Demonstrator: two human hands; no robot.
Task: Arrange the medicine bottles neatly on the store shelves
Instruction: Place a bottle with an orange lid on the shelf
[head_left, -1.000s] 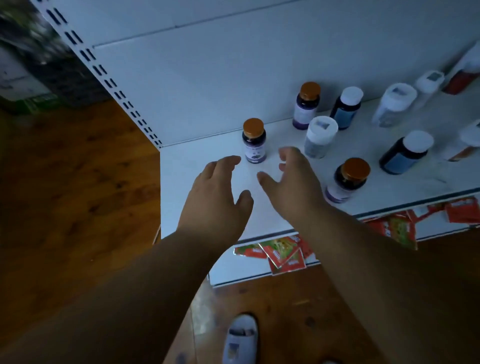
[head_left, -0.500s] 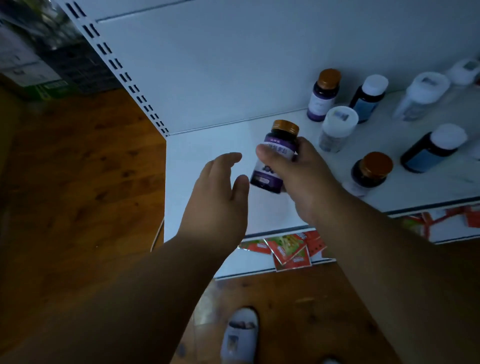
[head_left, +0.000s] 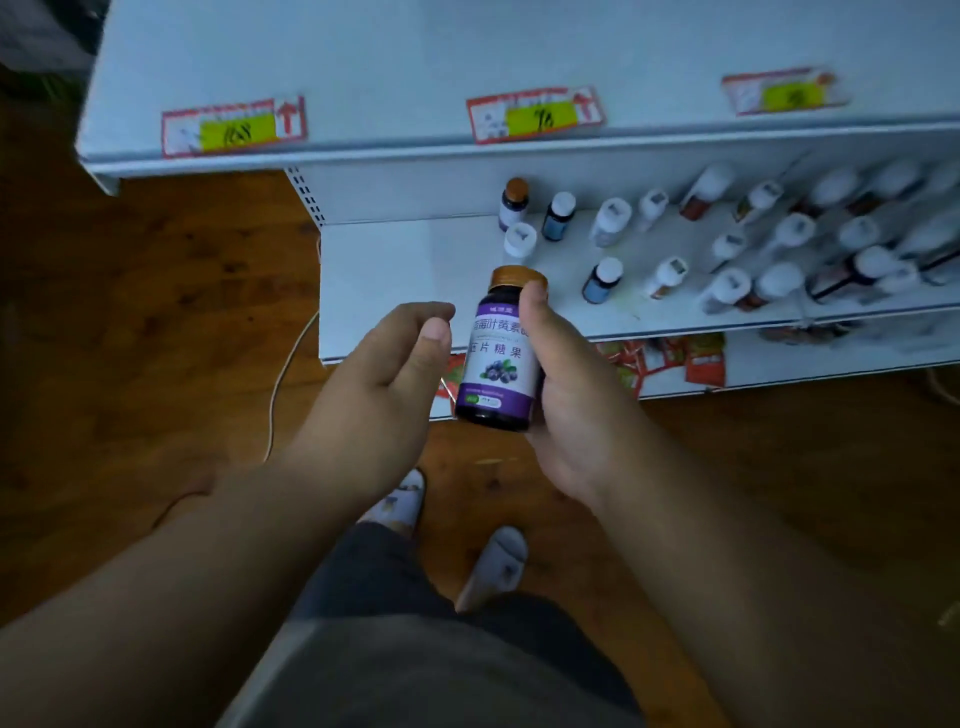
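My right hand (head_left: 563, 384) grips a dark bottle with a purple label and a brown cap (head_left: 500, 358), held upright in front of the white lower shelf (head_left: 405, 270). My left hand (head_left: 384, 374) hovers just left of the bottle with relaxed fingers and holds nothing; whether it touches the bottle I cannot tell. Several medicine bottles stand on the shelf: a brown-capped purple one (head_left: 513, 203) at the back left, a white one (head_left: 519, 240), two blue ones with white caps (head_left: 558, 215) (head_left: 602, 279), and many white-capped ones (head_left: 779, 249) to the right.
An upper shelf edge (head_left: 467, 148) with red and yellow price tags (head_left: 234, 127) overhangs the lower shelf. Red packets (head_left: 670, 358) lie on the bottom shelf. A white cable (head_left: 283, 384) runs down over the wooden floor. My slippered feet (head_left: 447, 525) are below.
My right hand reached to the leftmost brown-capped bottle, took hold of it and lifted it off the shelf toward me. The view has pulled back and up, showing the upper shelf.
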